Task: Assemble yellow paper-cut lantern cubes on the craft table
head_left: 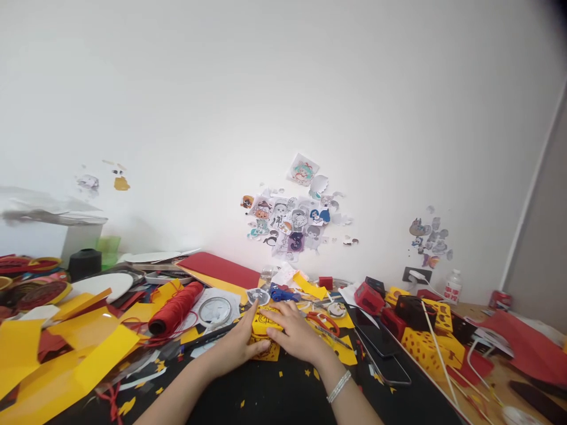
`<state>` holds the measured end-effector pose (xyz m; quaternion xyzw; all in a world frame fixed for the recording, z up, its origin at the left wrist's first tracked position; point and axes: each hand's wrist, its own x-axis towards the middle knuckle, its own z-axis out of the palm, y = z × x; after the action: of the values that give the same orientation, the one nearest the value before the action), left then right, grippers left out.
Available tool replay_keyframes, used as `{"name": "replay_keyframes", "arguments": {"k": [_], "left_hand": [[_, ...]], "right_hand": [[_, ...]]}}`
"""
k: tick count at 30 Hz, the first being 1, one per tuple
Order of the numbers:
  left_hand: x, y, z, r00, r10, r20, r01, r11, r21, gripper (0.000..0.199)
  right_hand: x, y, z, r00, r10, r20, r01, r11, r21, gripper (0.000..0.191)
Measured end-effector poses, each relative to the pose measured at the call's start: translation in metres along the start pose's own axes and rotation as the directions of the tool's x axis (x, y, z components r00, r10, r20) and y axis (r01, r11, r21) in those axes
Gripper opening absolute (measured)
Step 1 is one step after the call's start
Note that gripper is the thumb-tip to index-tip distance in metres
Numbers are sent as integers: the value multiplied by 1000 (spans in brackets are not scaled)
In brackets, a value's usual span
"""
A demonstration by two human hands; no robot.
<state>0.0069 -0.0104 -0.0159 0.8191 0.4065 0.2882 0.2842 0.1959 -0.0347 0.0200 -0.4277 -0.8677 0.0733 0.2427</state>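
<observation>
A small yellow paper box (266, 320) with black line drawings stands on the black table top in front of me. My left hand (235, 345) presses its left side, thumb along the near edge. From the right, my right hand (301, 335) wraps over the box with fingers across its top and the thumb on the front. Parts of the box are hidden under my fingers. Beneath it lies another yellow patterned piece (268, 352). Orange-handled scissors (323, 321) lie just right of my right hand, and a roll of clear tape (215, 311) is beyond my left.
A red thread spool (176, 308) and yellow paper sheets (84, 354) crowd the left. Two phones (375, 332) lie at the right. Beyond them are yellow and red boxes (432, 348) and a white bottle (452, 287). Stickers (297, 221) cover part of the wall.
</observation>
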Motion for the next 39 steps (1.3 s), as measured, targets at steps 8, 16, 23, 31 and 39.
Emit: {"name": "replay_keyframes", "arguments": {"k": [8,16,23,31,39], "left_hand": [[5,-3,6,998,-15,-67,-1,973,-231,78],[10,-17,4,986,116,-122,-118,993,-14,73],[11,-20,0,969,208,-129,-183,966,184,66],[18,-21,3,938,280,-204,-249,954,166,55],[16,-14,-6,938,131,-320,-160,985,-68,53]], "right_hand": [[0,5,1,1000,11,27,-12,1000,17,41],[-2,4,-2,988,34,148,-32,999,-10,54],[-1,1,-5,986,23,166,-10,997,-76,50],[0,1,-5,986,24,167,-25,1000,2,55],[0,19,-11,999,-27,29,20,969,246,60]]}}
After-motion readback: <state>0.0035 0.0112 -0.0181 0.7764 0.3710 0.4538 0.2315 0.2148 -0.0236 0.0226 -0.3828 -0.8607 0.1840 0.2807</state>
